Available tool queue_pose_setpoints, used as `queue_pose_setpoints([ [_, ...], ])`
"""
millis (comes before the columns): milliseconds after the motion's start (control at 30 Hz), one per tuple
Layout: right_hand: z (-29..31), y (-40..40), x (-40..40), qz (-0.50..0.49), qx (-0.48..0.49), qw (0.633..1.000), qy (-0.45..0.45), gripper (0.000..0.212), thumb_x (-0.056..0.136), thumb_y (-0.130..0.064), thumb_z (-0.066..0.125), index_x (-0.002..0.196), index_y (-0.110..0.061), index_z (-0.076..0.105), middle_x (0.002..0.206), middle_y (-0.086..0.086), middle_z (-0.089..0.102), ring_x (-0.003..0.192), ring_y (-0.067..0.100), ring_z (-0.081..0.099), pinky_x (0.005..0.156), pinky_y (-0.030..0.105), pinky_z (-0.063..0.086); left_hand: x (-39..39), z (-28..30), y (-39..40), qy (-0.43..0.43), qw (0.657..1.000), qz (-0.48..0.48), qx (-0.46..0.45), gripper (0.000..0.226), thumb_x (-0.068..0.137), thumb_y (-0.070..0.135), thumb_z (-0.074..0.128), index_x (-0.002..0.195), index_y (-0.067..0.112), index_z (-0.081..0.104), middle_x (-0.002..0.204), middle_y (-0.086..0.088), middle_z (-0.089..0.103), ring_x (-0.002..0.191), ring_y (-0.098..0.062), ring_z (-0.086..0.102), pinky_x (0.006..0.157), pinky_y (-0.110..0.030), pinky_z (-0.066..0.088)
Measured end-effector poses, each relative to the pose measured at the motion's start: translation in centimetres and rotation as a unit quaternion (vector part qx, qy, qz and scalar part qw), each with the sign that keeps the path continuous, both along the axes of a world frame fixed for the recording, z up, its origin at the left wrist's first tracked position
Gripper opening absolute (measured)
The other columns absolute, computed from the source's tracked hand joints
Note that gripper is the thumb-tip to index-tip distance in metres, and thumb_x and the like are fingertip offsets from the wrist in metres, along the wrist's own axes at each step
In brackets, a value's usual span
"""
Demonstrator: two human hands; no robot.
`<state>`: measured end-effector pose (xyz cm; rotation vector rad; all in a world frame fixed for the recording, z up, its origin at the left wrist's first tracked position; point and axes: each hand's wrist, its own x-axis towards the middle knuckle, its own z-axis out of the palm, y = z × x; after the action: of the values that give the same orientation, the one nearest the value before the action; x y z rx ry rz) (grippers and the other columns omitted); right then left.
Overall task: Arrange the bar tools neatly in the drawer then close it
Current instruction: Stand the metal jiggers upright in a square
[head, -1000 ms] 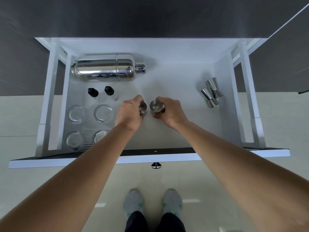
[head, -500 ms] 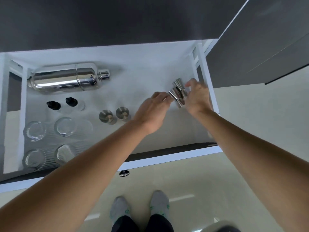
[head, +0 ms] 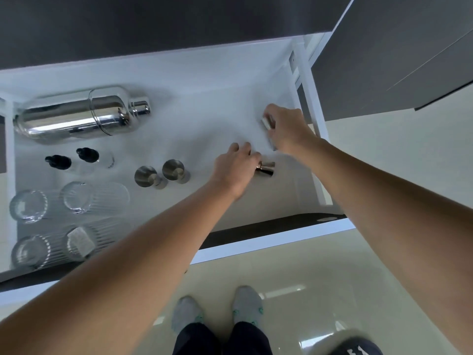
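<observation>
The white drawer (head: 311, 103) stands pulled out below me. My left hand (head: 236, 169) grips a steel jigger (head: 266, 169) lying on its side near the drawer's right part. My right hand (head: 288, 129) holds another steel jigger (head: 266, 123), mostly hidden by the fingers, close to the right wall. Two more jiggers (head: 160, 172) stand upright side by side in the middle. A chrome cocktail shaker (head: 79, 115) lies on its side at the back left.
Two small clear bottles with black caps (head: 73, 158) lie in front of the shaker. Several ribbed glasses (head: 69, 203) lie at the front left. The drawer front (head: 268, 242) runs across below my arms. My feet in grey socks (head: 217, 313) stand on the glossy floor.
Both hands left the two middle jiggers standing and moved right to the pair by the wall. Each hand now has one, and the left hand's has come toward the front.
</observation>
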<state>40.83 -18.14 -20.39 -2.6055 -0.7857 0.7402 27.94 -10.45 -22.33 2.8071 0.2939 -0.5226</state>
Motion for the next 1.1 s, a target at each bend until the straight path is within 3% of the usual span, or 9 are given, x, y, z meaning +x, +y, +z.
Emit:
queue_pose_setpoints([
  [100, -0.3, -0.7, -1.0, -0.013, 0.002, 1.000, 0.003, 0.011, 0.086, -0.004, 0.056, 0.097, -0.007, 0.053, 0.094, 0.018, 0.062, 0.064, 0.020, 0.051, 0.053, 0.026, 0.042, -2.4, 1.6, -0.1, 0.015, 0.997, 0.017, -0.071, 0.031, 0.090, 0.018, 0.063, 0.120, 0.014, 0.059, 0.114, -0.012, 0.057, 0.107, -0.033, 0.054, 0.079, -0.043, 0.051],
  [233, 0.8, -1.2, -4.4, -0.028, 0.059, 0.997, 0.042, 0.043, 0.082, -0.014, 0.070, 0.116, -0.013, 0.044, 0.096, 0.010, 0.058, 0.084, 0.025, 0.059, 0.068, 0.033, 0.052, -7.8, 4.5, 1.5, -0.002, 0.973, 0.142, -0.183, 0.034, 0.077, 0.023, 0.078, 0.104, 0.010, 0.062, 0.097, -0.008, 0.064, 0.083, -0.029, 0.063, 0.075, -0.043, 0.054],
  [367, 1.4, -0.1, -8.9, 0.057, 0.085, 0.993, 0.059, 0.042, 0.074, -0.016, 0.075, 0.112, -0.010, 0.059, 0.105, 0.010, 0.064, 0.094, 0.025, 0.062, 0.083, 0.033, 0.050, -13.5, 6.2, 4.8, -0.038, 0.957, 0.242, -0.157, 0.030, 0.068, 0.017, 0.083, 0.090, 0.009, 0.065, 0.085, -0.008, 0.065, 0.075, -0.027, 0.063, 0.068, -0.040, 0.055],
  [533, 1.8, 2.2, -13.4, 0.202, 0.090, 0.972, 0.078, 0.037, 0.066, -0.010, 0.074, 0.100, -0.017, 0.061, 0.091, 0.007, 0.065, 0.078, 0.029, 0.063, 0.072, 0.037, 0.054, -16.2, 6.0, 8.0, -0.025, 0.956, 0.278, -0.092, 0.043, 0.070, 0.014, 0.081, 0.110, 0.007, 0.068, 0.098, -0.015, 0.063, 0.086, -0.032, 0.065, 0.078, -0.040, 0.056],
  [633, 2.0, 3.1, -15.0, 0.250, 0.084, 0.961, 0.077, 0.040, 0.071, -0.009, 0.073, 0.108, -0.016, 0.061, 0.099, 0.010, 0.064, 0.082, 0.032, 0.065, 0.075, 0.040, 0.055, -16.3, 5.6, 8.3, 0.002, 0.946, 0.304, -0.115, 0.036, 0.069, 0.014, 0.082, 0.103, 0.007, 0.070, 0.097, -0.014, 0.065, 0.083, -0.027, 0.063, 0.075, -0.034, 0.052],
  [767, 2.2, 4.3, -15.7, 0.275, 0.089, 0.955, 0.061, 0.042, 0.074, -0.001, 0.070, 0.114, -0.009, 0.061, 0.106, 0.014, 0.063, 0.089, 0.033, 0.063, 0.080, 0.038, 0.053, -15.9, 4.9, 8.4, -0.004, 0.916, 0.361, -0.175, 0.017, 0.067, 0.014, 0.082, 0.072, 0.006, 0.069, 0.073, -0.010, 0.069, 0.068, -0.027, 0.065, 0.063, -0.035, 0.053],
  [833, 2.1, 4.8, -16.1, 0.279, 0.088, 0.954, 0.057, 0.041, 0.074, -0.002, 0.071, 0.113, -0.009, 0.061, 0.106, 0.014, 0.063, 0.088, 0.032, 0.063, 0.079, 0.038, 0.053, -15.8, 4.7, 8.4, -0.005, 0.905, 0.377, -0.196, 0.018, 0.067, 0.012, 0.082, 0.064, 0.008, 0.064, 0.061, -0.003, 0.062, 0.058, -0.022, 0.057, 0.053, -0.027, 0.045],
  [967, 1.9, 5.0, -16.4, 0.256, 0.098, 0.960, 0.058, 0.041, 0.068, -0.007, 0.080, 0.105, -0.008, 0.062, 0.098, 0.012, 0.063, 0.074, 0.025, 0.058, 0.071, 0.033, 0.050, -15.9, 4.6, 8.6, -0.008, 0.895, 0.390, -0.215, 0.023, 0.063, 0.012, 0.086, 0.072, 0.009, 0.065, 0.064, 0.002, 0.059, 0.056, -0.013, 0.050, 0.051, -0.020, 0.035],
  [1100, 2.0, 5.0, -16.4, 0.251, 0.091, 0.962, 0.054, 0.044, 0.066, -0.009, 0.082, 0.105, -0.007, 0.061, 0.096, 0.011, 0.063, 0.073, 0.028, 0.060, 0.070, 0.036, 0.053, -16.0, 4.7, 8.8, -0.012, 0.895, 0.394, -0.209, 0.025, 0.065, 0.012, 0.087, 0.075, 0.012, 0.064, 0.063, 0.006, 0.055, 0.054, -0.005, 0.048, 0.047, -0.012, 0.029],
])
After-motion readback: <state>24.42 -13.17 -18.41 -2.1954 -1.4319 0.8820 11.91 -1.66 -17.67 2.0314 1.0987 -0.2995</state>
